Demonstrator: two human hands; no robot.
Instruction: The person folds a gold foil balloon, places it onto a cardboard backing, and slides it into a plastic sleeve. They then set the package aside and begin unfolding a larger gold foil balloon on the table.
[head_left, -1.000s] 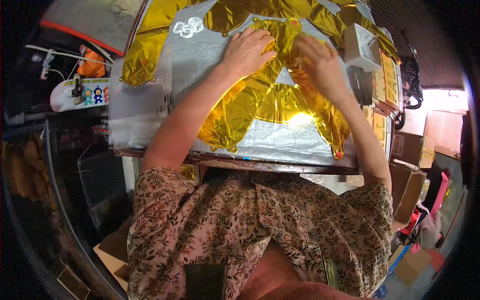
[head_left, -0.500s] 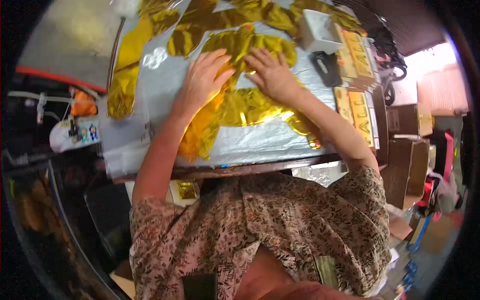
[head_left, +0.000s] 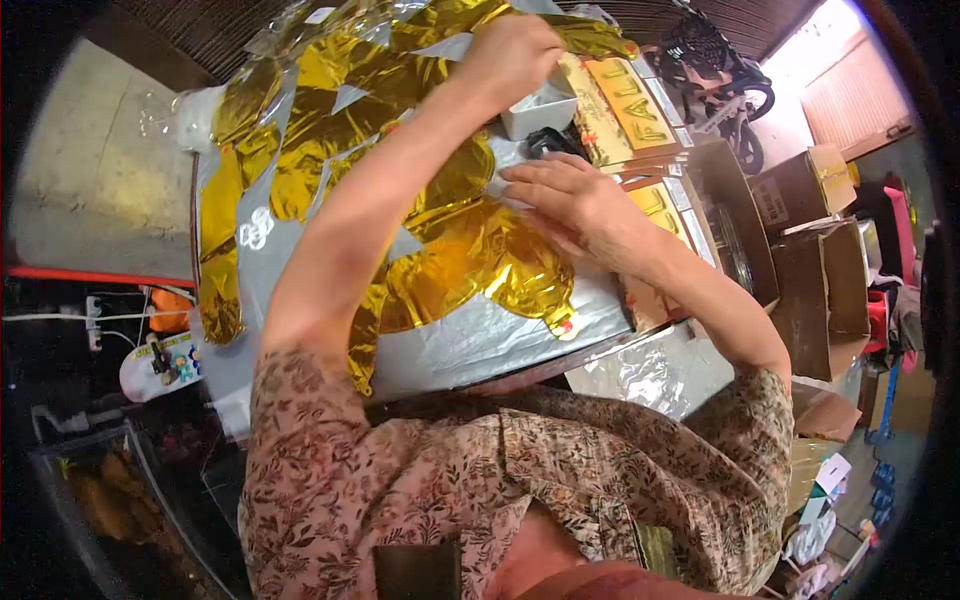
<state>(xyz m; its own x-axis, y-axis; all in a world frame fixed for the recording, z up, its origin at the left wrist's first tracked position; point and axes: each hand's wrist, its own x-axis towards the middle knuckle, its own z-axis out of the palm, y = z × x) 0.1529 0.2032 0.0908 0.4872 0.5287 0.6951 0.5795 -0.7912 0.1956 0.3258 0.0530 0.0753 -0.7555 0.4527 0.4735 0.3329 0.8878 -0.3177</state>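
Flat gold foil balloons [head_left: 440,290] lie over the silvery table cover [head_left: 440,352]. My left hand [head_left: 508,62] reaches across to the far side, above a white open box [head_left: 540,112]; its fingers are curled closed, and what they hold, if anything, is hidden. My right hand [head_left: 580,208] is open, its fingers stretched out low over the right edge of the nearest balloon. Just beyond those fingers is a black object [head_left: 550,143], partly hidden. More gold balloons [head_left: 330,110] overlap toward the back and left.
Printed packs reading "FALL" [head_left: 630,105] are stacked along the right edge. White coiled pieces [head_left: 256,229] lie at the left. Cardboard boxes [head_left: 820,290] and a small bike [head_left: 740,120] stand to the right. Clear plastic [head_left: 645,375] hangs near the front edge.
My left hand has gone from flat on the foil to the far right, closing its fingers. My right hand has shifted off the middle of the balloon toward its right edge. The view has turned.
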